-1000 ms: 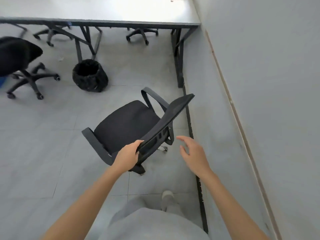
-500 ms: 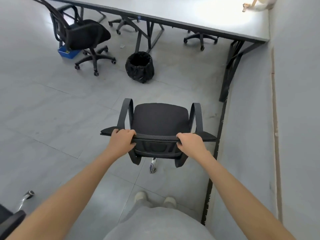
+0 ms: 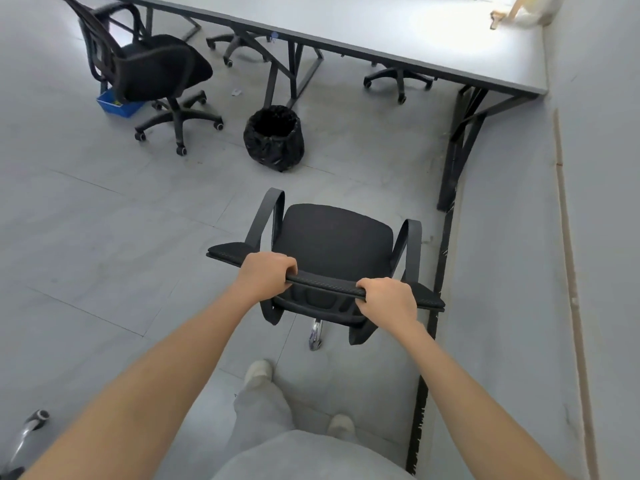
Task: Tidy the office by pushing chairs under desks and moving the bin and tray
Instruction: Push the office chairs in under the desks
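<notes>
Both hands, left hand [image 3: 265, 276] and right hand [image 3: 388, 299], grip black mesh chair [image 3: 336, 240] backrest top; wall [image 3: 512, 237] close right, bare floor [image 3: 104, 220] left.

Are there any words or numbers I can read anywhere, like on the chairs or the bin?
None can be read.
The chair that both hands hold, the bin, the blue tray and the desk show no writing.
A small scrap on the floor is too small to tell.

Bare forearms, no sleeves visible. Left hand [image 3: 265, 276] and right hand [image 3: 388, 300] ungloved. Below them: loose light-grey trousers [image 3: 263, 420], pale off-white shoes [image 3: 258, 372].
</notes>
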Action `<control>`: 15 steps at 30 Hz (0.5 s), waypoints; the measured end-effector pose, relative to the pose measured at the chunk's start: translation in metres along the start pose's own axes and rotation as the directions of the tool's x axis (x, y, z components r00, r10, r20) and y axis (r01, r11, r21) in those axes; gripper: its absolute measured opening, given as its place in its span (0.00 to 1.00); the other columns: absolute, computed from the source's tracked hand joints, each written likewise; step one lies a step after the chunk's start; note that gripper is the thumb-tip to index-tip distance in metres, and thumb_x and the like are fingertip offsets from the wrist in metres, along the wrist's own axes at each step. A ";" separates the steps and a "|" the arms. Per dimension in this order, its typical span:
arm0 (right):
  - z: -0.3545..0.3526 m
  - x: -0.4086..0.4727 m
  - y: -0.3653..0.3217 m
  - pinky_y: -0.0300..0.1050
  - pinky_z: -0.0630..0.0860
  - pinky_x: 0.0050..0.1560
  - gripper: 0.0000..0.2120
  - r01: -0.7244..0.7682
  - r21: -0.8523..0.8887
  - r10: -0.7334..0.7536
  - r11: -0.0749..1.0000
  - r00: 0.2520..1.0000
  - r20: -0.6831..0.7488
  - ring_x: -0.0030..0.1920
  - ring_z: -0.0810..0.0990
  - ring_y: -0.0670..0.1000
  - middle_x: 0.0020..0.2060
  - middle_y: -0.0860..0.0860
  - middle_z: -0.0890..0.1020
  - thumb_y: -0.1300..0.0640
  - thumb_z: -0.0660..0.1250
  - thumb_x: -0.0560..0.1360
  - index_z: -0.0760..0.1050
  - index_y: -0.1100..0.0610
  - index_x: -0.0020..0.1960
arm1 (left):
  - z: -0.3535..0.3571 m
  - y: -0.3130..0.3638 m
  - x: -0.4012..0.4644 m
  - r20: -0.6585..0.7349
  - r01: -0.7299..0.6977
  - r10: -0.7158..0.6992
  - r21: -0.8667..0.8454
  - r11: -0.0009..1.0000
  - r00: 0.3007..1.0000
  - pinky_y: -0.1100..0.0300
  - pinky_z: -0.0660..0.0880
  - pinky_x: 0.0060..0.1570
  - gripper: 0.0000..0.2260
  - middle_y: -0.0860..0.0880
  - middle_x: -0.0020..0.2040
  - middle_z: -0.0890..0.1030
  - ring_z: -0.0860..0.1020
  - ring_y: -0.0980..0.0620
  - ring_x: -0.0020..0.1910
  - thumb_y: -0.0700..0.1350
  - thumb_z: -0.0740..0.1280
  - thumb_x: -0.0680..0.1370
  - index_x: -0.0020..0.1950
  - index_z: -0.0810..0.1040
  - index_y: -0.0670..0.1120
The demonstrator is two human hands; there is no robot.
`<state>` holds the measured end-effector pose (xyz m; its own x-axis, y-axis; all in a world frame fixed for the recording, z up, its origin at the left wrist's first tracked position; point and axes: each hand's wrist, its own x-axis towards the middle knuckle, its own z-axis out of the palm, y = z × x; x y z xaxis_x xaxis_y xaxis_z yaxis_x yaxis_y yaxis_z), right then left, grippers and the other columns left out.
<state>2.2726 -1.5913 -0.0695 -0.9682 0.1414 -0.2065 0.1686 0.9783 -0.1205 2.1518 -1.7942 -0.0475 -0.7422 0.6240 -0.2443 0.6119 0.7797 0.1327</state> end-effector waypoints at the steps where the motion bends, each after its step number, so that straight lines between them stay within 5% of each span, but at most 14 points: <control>1: -0.001 0.008 0.002 0.43 0.76 0.43 0.13 -0.022 0.009 0.022 1.000 1.000 -0.005 0.46 0.80 0.52 0.46 0.48 0.83 0.49 0.59 0.75 0.76 0.49 0.56 | -0.003 -0.003 0.010 -0.003 -0.011 0.011 0.003 1.000 1.000 0.61 0.65 0.40 0.07 0.55 0.50 0.81 0.77 0.51 0.49 0.48 0.63 0.76 0.52 0.77 0.54; 10: -0.029 0.083 0.029 0.41 0.74 0.45 0.13 -0.184 -0.018 0.185 0.983 0.983 0.000 0.49 0.80 0.50 0.50 0.45 0.83 0.48 0.61 0.75 0.77 0.46 0.57 | -0.019 -0.020 0.108 -0.021 -0.204 0.204 0.008 0.979 0.979 0.59 0.68 0.42 0.08 0.52 0.52 0.81 0.77 0.49 0.51 0.49 0.61 0.76 0.53 0.76 0.51; 15: -0.039 0.119 0.054 0.42 0.76 0.44 0.12 -0.210 -0.010 0.210 0.978 0.978 -0.004 0.48 0.80 0.51 0.48 0.44 0.83 0.47 0.61 0.74 0.78 0.45 0.54 | -0.034 -0.025 0.162 0.154 -0.337 0.335 -0.013 0.941 0.930 0.57 0.71 0.45 0.09 0.50 0.53 0.79 0.76 0.48 0.50 0.46 0.62 0.75 0.55 0.74 0.49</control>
<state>2.1591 -1.5158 -0.0627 -0.9121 0.3440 -0.2232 0.3660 0.9283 -0.0651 2.0068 -1.7110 -0.0579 -0.4433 0.8333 -0.3303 0.8226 0.5246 0.2195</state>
